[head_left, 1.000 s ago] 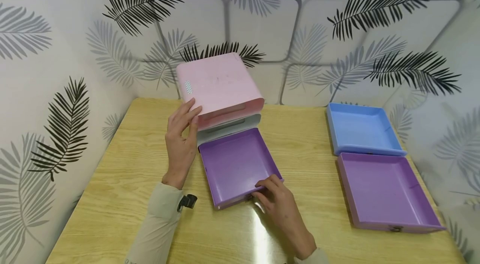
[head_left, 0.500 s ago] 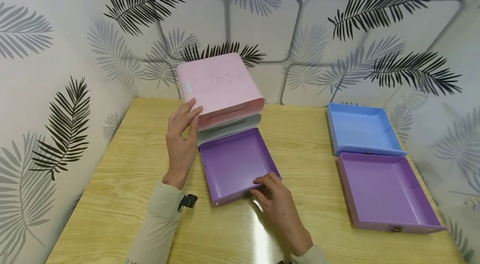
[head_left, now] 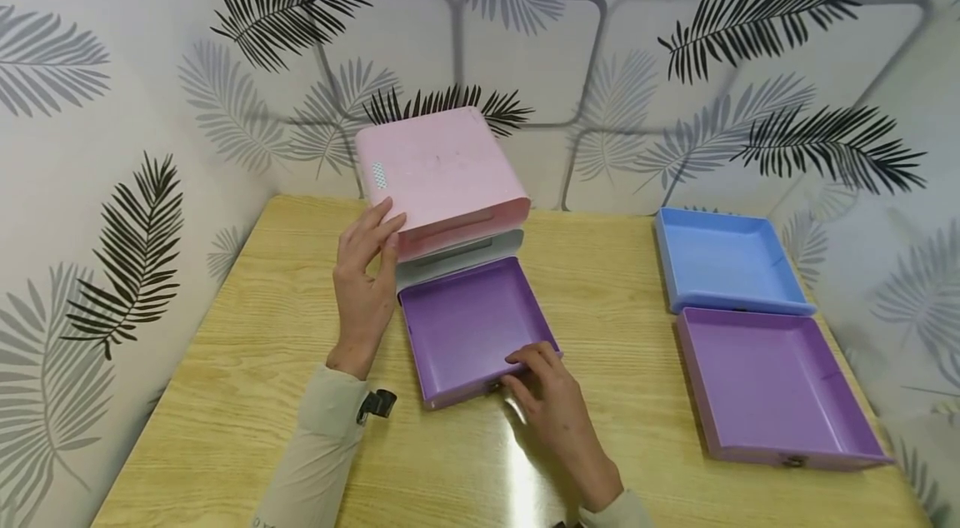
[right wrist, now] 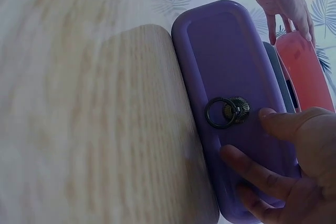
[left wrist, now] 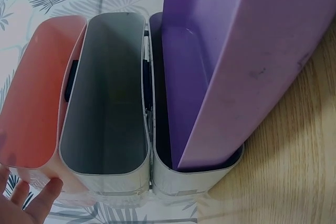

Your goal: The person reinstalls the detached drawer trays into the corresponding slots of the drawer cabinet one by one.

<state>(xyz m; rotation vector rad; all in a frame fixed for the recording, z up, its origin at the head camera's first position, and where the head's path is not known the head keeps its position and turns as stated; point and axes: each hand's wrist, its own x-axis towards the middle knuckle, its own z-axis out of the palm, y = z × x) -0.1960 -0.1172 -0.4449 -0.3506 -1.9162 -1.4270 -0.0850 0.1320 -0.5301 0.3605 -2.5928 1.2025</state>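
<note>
A stacked drawer cabinet stands at the table's back, with a pink housing (head_left: 442, 161) on top and a grey housing (left wrist: 107, 93) beneath it. From the lowest housing (left wrist: 197, 177) sticks out a purple drawer (head_left: 472, 328), tilted in its opening in the left wrist view. My left hand (head_left: 363, 278) rests on the pink housing's left front corner, fingers extended. My right hand (head_left: 555, 403) presses its fingertips on the purple drawer's front panel, beside a ring pull (right wrist: 226, 111). The drawer holds nothing inside.
At the right of the wooden table (head_left: 255, 345) lie a blue drawer (head_left: 731, 257) and, just in front of it, a second purple drawer (head_left: 776, 378), both open side up. A leaf-patterned wall (head_left: 517, 53) rises behind the cabinet.
The purple drawer has slid slightly inward, away from me, with my right hand moving along. My left hand stays on the pink housing.
</note>
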